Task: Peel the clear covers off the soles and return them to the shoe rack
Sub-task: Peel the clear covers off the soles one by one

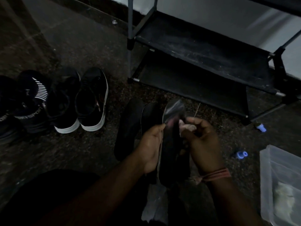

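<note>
Both hands clasp one dark sole [171,144]: left hand [150,144] edgewise, right hand [203,144] seemingly pinching film.

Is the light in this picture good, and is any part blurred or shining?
Head view: dim overall; glare on the clear cover at the sole's tip; right hand fingertips slightly blurred; shoe rack bars bend from wide-angle distortion.

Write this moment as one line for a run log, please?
stage: peeling | left hand: steadies black shoe | right hand: pinches clear cover | shoe rack: no shoes visible | white-soled pair: on floor
</note>
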Demonstrator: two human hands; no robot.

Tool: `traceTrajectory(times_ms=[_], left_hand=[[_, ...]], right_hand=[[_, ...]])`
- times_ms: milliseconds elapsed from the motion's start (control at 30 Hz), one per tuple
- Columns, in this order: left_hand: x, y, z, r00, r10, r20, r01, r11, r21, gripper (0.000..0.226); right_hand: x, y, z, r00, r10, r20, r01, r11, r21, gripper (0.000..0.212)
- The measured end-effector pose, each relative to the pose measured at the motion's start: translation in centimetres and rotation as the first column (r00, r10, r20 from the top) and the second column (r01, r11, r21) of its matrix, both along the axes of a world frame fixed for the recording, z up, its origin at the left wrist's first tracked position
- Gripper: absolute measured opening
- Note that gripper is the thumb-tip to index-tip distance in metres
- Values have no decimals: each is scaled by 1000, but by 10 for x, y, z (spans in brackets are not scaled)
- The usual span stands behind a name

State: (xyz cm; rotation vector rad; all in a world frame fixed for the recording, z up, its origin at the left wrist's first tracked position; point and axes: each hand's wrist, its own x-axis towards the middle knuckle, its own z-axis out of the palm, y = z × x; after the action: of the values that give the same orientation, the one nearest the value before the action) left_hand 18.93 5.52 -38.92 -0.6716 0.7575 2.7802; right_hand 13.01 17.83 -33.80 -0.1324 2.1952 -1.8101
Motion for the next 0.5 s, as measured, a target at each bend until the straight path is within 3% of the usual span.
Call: traceTrajectory(times_ms=[100,267,367,500], left_hand=[[-1,-5,-1,998,41,-41,-38,997,70,55],[0,-11,6,995,16,-94,-10,998,69,65],[-2,-14,9,998,37,-51,-33,997,74,77],[-4,-14,9,998,63,27,-64,997,39,101]], right_hand=[[6,-7,2,998,65,27,-65,998,-24,26],[10,-9,-1,983,124,-137,-112,989,92,18],[6,-3,4,978,138,-160,-120,986,116,14],[21,-10,3,914,343,-218,-282,922,267,17]])
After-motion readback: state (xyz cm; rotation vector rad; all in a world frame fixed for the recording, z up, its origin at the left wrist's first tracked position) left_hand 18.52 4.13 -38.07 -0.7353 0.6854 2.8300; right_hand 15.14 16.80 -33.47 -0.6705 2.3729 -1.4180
